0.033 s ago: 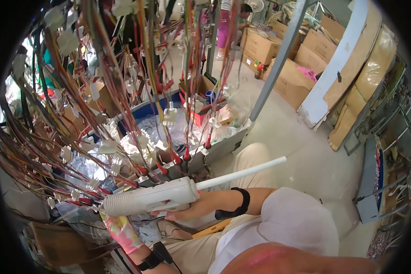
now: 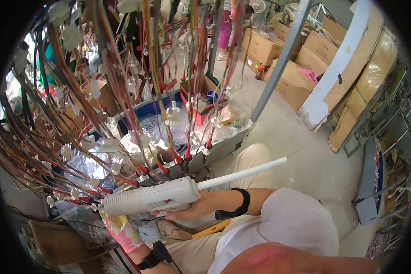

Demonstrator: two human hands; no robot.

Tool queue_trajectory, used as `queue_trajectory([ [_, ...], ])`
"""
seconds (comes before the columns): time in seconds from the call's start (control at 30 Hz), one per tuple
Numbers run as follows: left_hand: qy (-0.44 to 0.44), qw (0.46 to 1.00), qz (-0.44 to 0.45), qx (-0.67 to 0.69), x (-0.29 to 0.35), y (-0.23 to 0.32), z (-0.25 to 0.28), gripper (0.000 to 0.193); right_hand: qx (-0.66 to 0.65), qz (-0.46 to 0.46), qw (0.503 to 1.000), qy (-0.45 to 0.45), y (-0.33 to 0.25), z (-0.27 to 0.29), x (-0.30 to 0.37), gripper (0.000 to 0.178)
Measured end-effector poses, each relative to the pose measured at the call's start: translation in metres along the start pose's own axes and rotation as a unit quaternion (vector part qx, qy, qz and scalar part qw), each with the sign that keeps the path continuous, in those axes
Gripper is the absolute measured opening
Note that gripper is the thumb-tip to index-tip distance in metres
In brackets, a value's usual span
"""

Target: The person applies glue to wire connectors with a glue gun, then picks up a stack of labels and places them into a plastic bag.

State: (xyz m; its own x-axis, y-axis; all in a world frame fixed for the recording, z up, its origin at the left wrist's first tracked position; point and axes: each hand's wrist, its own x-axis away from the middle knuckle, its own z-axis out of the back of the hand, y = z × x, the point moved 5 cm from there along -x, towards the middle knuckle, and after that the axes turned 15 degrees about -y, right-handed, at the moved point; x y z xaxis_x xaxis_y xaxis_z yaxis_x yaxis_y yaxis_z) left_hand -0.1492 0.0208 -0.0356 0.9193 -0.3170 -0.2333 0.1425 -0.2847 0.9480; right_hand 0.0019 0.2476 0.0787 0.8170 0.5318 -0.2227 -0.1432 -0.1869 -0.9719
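Note:
My right hand (image 2: 180, 211) is closed around the grip of a white hot glue gun (image 2: 151, 197), held level across the view. A long white glue stick (image 2: 244, 173) sticks out of its back end. Close to the nozzle, my left hand (image 2: 122, 232) wears a floral pink and yellow glove. Its fingers look drawn together, but the gun's front partly covers them, so what they hold cannot be made out. Beside the nozzle is one of several red-capped wire ends (image 2: 85, 200). Bundles of colored wires (image 2: 112, 75) with white plugs hang over the left side.
Behind the wires stands a blue-lined bin (image 2: 166, 101) with clear plastic bags, and a red box (image 2: 200, 116) at its far end. A grey metal post (image 2: 278, 61) rises to the right. Farther off are cardboard boxes (image 2: 287, 86), leaning cardboard sheets (image 2: 351, 86) and another person (image 2: 224, 29).
Both hands and the glue gun hold almost the same place. The hanging wires and the background have shifted slightly in view. A person far off is now more hidden behind the wires.

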Motion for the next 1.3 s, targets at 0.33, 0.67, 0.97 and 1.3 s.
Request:
queue_trajectory([
  [0.33,0.006,0.892,-0.104,-0.441,-0.008,0.041,-0.026,0.042,0.085,-0.055,0.995,-0.01,0.036,0.006,-0.02,0.04],
  [0.67,0.136,0.956,-0.069,0.251,-0.013,0.008,0.0,0.028,0.023,-0.073,0.995,0.058,0.073,-0.004,-0.045,0.047],
  [0.97,0.206,0.971,-0.024,0.121,0.004,0.02,0.005,0.027,0.001,-0.062,0.994,0.087,0.093,-0.01,-0.063,0.042],
  [1.3,0.182,0.974,-0.079,0.113,0.005,0.019,0.011,0.025,0.002,-0.081,0.995,0.059,0.101,-0.012,-0.076,0.039],
])
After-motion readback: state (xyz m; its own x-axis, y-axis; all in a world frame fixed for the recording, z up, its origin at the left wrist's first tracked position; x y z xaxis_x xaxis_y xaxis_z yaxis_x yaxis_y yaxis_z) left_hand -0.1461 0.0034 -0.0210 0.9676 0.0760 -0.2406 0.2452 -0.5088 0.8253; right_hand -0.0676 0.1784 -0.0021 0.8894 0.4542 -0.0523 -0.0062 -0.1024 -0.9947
